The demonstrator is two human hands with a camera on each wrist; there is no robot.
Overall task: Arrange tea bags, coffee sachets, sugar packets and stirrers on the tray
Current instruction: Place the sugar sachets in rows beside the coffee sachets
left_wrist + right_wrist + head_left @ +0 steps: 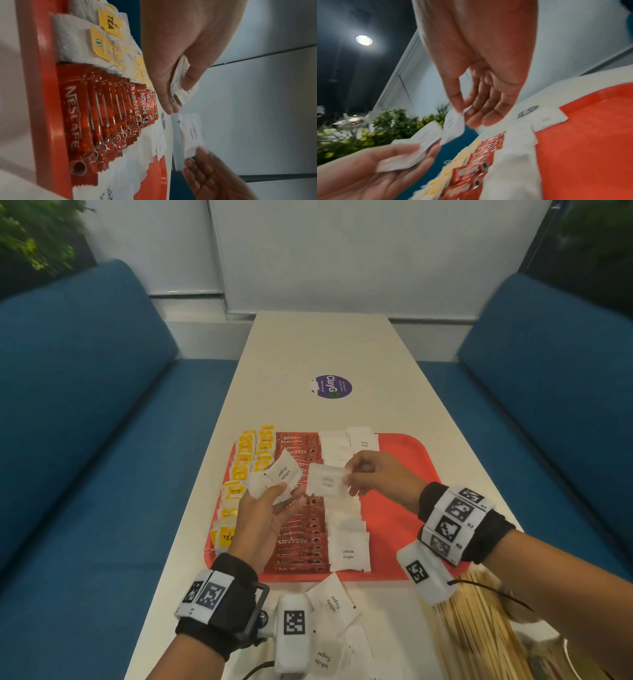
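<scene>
Sugar packets are the job right now. On the red tray the yellow tea bags lie in a row on the left side. The red coffee sachets lie in a row beside them. A row of white sugar packets runs next to the coffee, so three rows look mostly done.

The left hand holds a small bunch of sugar packets above the tray, with its thumb pressed on them. The right hand pinches one sugar packet by its edge, just beside the bunch.

More loose sugar packets lie on the table in front of the tray. The wooden stirrers lie on the table too, near the right arm. The right part of the tray is bare. I think the stirrers will go there last.
</scene>
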